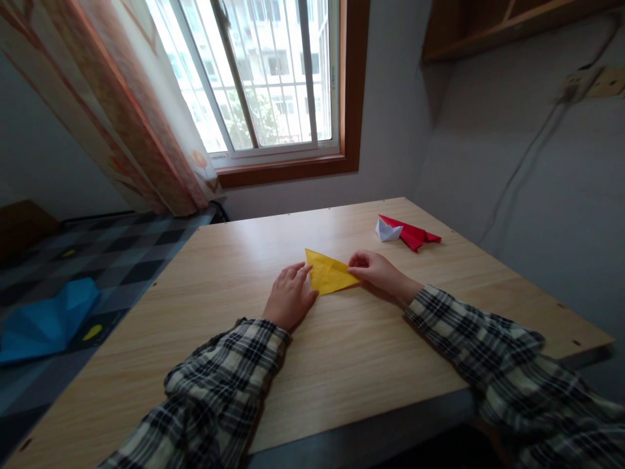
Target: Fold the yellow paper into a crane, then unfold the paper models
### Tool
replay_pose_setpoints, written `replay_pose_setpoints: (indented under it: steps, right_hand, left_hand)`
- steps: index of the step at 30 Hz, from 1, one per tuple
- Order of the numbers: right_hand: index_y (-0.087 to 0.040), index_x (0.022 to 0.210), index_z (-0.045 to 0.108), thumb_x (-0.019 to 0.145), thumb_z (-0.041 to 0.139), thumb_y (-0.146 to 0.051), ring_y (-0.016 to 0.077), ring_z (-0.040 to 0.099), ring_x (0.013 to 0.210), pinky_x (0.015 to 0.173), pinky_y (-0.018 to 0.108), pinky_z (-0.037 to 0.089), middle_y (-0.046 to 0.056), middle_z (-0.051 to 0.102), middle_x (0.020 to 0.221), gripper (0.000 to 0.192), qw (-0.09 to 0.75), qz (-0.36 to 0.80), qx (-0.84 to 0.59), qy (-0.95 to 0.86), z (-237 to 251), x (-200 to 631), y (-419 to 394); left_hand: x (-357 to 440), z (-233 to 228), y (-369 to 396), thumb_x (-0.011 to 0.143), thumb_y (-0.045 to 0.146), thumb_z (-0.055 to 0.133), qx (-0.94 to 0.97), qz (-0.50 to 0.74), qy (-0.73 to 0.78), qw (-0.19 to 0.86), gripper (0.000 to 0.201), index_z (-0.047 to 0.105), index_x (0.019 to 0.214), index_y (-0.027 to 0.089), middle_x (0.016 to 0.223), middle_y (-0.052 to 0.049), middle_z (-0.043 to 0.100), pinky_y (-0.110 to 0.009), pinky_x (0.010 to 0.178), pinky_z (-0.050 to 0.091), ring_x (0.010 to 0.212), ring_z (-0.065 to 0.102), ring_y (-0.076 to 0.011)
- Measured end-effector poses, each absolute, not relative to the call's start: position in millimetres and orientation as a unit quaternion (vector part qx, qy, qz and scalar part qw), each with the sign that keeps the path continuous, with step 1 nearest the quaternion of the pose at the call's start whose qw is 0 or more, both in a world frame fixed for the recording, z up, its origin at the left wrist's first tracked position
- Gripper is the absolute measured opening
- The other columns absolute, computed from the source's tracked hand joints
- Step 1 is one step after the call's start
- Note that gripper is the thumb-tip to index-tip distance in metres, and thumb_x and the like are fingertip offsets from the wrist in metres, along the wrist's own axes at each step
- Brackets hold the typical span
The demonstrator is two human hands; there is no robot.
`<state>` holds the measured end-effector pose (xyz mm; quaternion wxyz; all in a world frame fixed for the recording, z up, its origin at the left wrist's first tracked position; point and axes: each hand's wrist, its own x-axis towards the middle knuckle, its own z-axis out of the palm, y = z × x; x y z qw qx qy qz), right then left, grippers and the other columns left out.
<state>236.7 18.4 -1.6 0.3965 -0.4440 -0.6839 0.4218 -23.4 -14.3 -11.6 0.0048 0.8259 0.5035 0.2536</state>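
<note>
A yellow sheet of paper (331, 273), folded into a triangle with faint creases, lies on the wooden table (336, 365) between my hands. My left hand (291, 294) rests at its left edge, fingers stretched out and the fingertips touching the paper. At the right corner, my right hand (379, 273) pinches the paper between thumb and curled fingers. That corner is partly hidden by the fingers.
A white paper boat (388, 230) and a red paper plane (417, 236) lie together at the table's back right. On the checked bed cover (141, 254) to the left sits a blue folded paper (51, 319). A window (263, 78) and walls stand behind.
</note>
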Motion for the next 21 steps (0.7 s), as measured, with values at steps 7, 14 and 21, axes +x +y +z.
replay_pose_setpoints:
  steps: [7, 14, 21]
  right_hand:
    - [-0.019, 0.083, 0.059, 0.076, 0.068, -0.037, 0.0182, 0.061, 0.081, 0.076, 0.032, 0.050, 0.003, 0.064, 0.085, 0.021, 0.460, 0.439, -0.406, -0.657, 0.6, 233.8, 18.8]
    - [-0.021, 0.087, 0.055, 0.076, 0.069, -0.041, 0.0162, 0.058, 0.079, 0.074, 0.030, 0.048, 0.000, 0.060, 0.083, 0.026, 0.508, 0.452, -0.381, -0.626, 2.1, 228.6, 16.0]
    - [-0.021, 0.084, 0.055, 0.075, 0.072, -0.036, 0.0142, 0.055, 0.075, 0.070, 0.028, 0.046, -0.001, 0.058, 0.081, 0.025, 0.498, 0.492, -0.363, -0.614, 7.0, 224.0, 9.3]
  left_hand:
    - [-22.0, -14.5, -13.0, 0.091, 0.036, 0.061, 0.794, 0.313, 0.517, 0.064, 0.057, 0.048, 0.142, 0.014, 0.144, -0.018, 0.054, -0.055, 0.117, 0.036, 0.136, 0.047, -0.0324]
    - [-14.5, -8.6, -11.2, 0.092, 0.037, 0.059, 0.710, 0.409, 0.472, 0.326, 0.053, 0.048, 0.139, 0.018, 0.127, -0.014, 0.067, -0.048, 0.099, 0.053, 0.113, 0.066, -0.0249]
    - [-12.8, 3.2, -16.6, 0.084, 0.040, 0.067, 0.635, 0.442, 0.451, 0.445, 0.032, 0.066, 0.103, 0.015, 0.105, -0.010, 0.074, -0.040, 0.087, 0.056, 0.097, 0.069, -0.0240]
